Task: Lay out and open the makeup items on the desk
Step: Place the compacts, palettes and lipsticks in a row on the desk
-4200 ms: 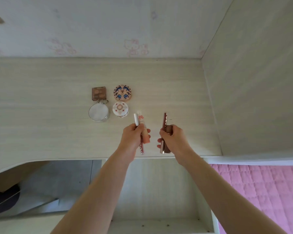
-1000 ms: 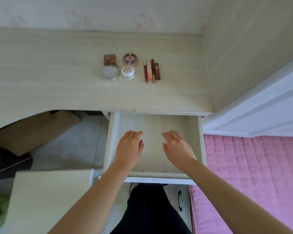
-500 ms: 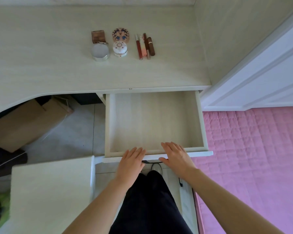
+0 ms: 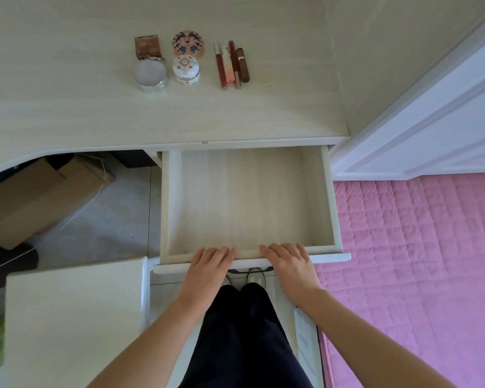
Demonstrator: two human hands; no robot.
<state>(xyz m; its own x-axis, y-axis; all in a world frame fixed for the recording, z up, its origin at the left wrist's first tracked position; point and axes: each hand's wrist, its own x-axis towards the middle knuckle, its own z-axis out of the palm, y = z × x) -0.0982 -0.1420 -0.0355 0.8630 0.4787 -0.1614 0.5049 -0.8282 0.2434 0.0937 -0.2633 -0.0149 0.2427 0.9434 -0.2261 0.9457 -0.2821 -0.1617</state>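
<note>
On the pale desk (image 4: pixel 67 113) lie a brown square palette (image 4: pixel 147 45), a round patterned compact (image 4: pixel 188 43), a clear round jar (image 4: pixel 151 75), a white domed pot (image 4: pixel 186 69) and several lip sticks and tubes (image 4: pixel 232 64) in a row, all closed. Below the desk, the drawer (image 4: pixel 247 203) is pulled far out and holds nothing. My left hand (image 4: pixel 209 268) and my right hand (image 4: pixel 289 266) rest flat with straight fingers on the drawer's front edge (image 4: pixel 333 257).
A cardboard box (image 4: pixel 37 200) sits under the desk at left. A white surface (image 4: pixel 73 317) stands at lower left. A pink quilted bed (image 4: pixel 420 261) fills the right, with a white panel (image 4: pixel 431 130) above it. My dark-trousered legs (image 4: pixel 244 331) are below the drawer.
Since 4.2 s ago both hands have laid the sticks down beside the pots. In the last second they moved from inside the drawer to its front edge, with the drawer out further.
</note>
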